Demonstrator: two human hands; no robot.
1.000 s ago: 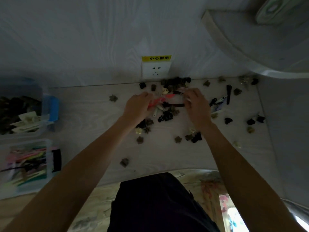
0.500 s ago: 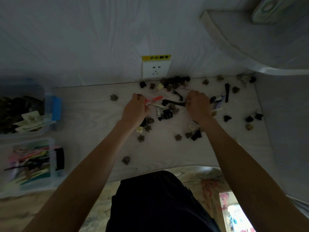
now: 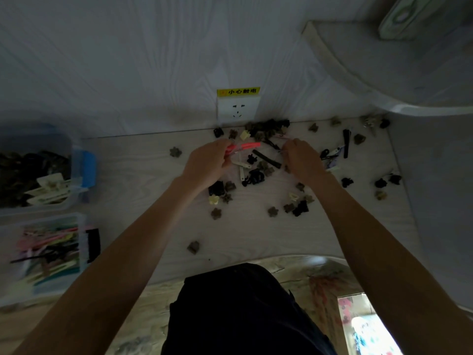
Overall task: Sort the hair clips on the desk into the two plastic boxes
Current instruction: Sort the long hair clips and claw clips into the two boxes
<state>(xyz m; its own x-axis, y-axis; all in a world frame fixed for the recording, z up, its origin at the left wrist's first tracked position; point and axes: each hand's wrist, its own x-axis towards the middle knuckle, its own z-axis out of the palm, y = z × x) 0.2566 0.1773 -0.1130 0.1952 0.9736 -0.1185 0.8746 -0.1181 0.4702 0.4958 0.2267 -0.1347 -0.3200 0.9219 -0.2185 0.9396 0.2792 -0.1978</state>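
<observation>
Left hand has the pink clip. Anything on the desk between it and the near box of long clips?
Nothing visible blocks it. The left hand grips the pink clip, and the desk toward the near box shows bare wood; one small flower clip lies off that line.

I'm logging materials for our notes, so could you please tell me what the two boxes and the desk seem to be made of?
The two boxes look like clear, glossy plastic, since their contents show through the walls. The desk looks like pale matt wood-grain laminate, though solid wood cannot be ruled out.
</observation>
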